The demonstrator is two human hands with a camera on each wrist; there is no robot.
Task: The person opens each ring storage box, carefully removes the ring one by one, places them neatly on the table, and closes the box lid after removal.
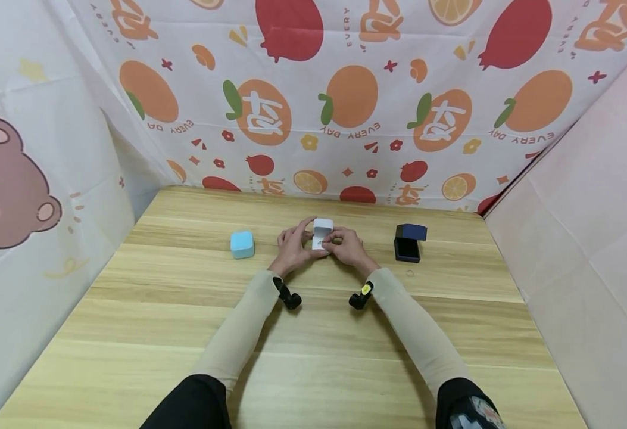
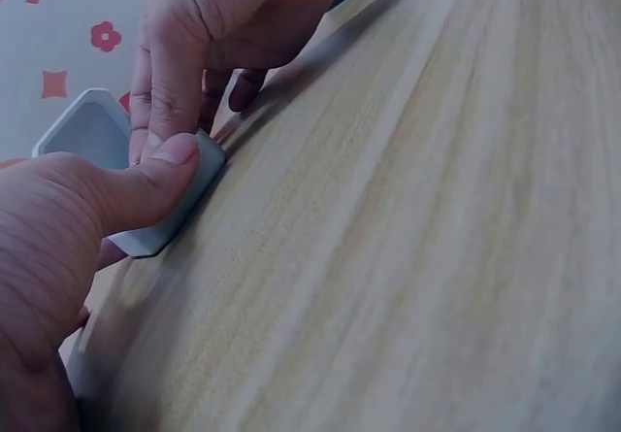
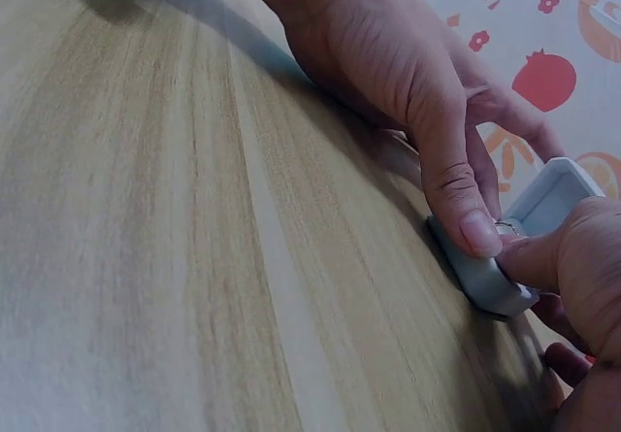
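A small white ring box (image 1: 323,225) stands with its lid raised near the table's middle. My left hand (image 1: 293,249) grips it from the left, the thumb (image 3: 477,230) against the front of its base. From the other side my right hand (image 1: 348,247) reaches in with curled fingers (image 2: 165,92), pinching a thin silvery ring (image 3: 506,227) at the box's insert. Fingers cover much of the ring and the inside of the base.
A closed light-blue box (image 1: 242,245) sits to the left. On the right are an open navy box (image 1: 407,249) and a loose ring (image 1: 410,273) on the wooden table (image 1: 313,357). A fruit-print cloth (image 1: 308,119) hangs behind.
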